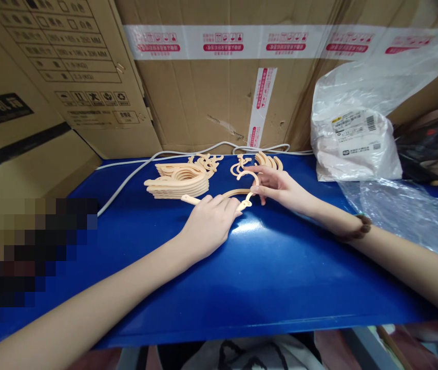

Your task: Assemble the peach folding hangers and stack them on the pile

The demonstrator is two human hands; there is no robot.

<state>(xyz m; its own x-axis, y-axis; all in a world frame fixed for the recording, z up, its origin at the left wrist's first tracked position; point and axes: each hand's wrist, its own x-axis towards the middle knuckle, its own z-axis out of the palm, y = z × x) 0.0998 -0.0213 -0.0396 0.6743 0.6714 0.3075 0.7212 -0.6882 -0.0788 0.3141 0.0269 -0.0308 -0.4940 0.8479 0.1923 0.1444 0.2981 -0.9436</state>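
Observation:
A cream plastic folding hanger (190, 200) is held above the blue table between both hands. My left hand (209, 223) is closed around its arm, covering much of it; one rounded end sticks out to the left. The curved hook (258, 180) stands up at the hanger's joint, and my right hand (282, 190) pinches it with thumb and fingers. Beyond my left hand lies a stack of cream hanger pieces (178, 184). Loose hooks (207, 163) lie behind that stack. More hooks (241, 163) and curved arm pieces (268, 161) sit just behind my right hand.
Cardboard boxes (203, 97) wall off the back and left of the blue table (280, 288). A white cable (126, 186) runs along the back. At the right stand a white plastic bag (353, 139) with a label and clear plastic film (403, 216) under my right forearm.

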